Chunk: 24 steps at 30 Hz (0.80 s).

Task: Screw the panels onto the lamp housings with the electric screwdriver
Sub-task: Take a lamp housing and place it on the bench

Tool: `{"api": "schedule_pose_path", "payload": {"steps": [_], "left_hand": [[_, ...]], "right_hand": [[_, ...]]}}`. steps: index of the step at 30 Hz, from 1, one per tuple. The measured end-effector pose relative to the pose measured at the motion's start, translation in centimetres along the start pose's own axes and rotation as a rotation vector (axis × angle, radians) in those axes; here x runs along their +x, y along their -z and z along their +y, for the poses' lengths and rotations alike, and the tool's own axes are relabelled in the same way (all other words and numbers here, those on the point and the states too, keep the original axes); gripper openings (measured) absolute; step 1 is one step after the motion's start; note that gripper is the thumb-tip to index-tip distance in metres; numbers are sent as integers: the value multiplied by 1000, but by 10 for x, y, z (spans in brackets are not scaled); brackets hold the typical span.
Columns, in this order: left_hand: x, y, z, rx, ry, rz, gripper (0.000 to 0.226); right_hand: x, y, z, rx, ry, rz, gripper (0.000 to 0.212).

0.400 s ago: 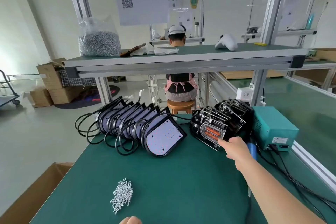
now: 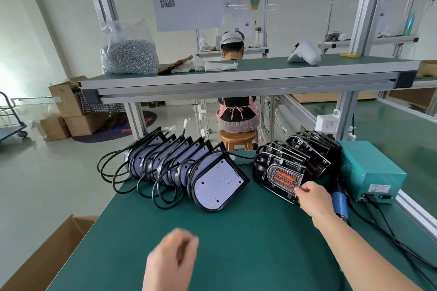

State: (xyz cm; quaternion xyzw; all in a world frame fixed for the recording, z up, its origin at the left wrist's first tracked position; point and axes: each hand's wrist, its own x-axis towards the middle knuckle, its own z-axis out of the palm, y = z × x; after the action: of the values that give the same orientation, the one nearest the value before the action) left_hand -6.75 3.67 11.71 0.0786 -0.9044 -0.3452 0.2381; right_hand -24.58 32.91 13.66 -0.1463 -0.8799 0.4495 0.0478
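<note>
The front panel (image 2: 285, 178) stands far right on the worktop (image 2: 236, 231); the right hand (image 2: 312, 198) is nearer, grip curled at its lower edge, pinching or not I cannot tell; left hand (image 2: 172, 264) loosely curled, empty.

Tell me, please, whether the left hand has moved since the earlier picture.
Yes. The left hand has come forward over the green mat, nearer the front lamp housing; earlier it barely showed at the frame's bottom edge.
</note>
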Motion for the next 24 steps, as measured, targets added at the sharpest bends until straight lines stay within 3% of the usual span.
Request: {"api": "schedule_pose_path", "payload": {"steps": [1,7,15,20,24], "left_hand": [[16,-1,4,-112,69,101,13],[120,-29,19,3,344,-70,51],[129,-47,22,84,363,-54,46],[100,-39,42,-73,288,-84,44],[61,-37,52,-181,304,-136,54]], "right_hand": [[0,1,0,-11,20,19,15],[-16,13,-10,39,136,134,15],[-49,54,-21,59,335,255,10],[-54,80,-24,149,396,342,13],[-53,94,-27,347,395,337,25]]}}
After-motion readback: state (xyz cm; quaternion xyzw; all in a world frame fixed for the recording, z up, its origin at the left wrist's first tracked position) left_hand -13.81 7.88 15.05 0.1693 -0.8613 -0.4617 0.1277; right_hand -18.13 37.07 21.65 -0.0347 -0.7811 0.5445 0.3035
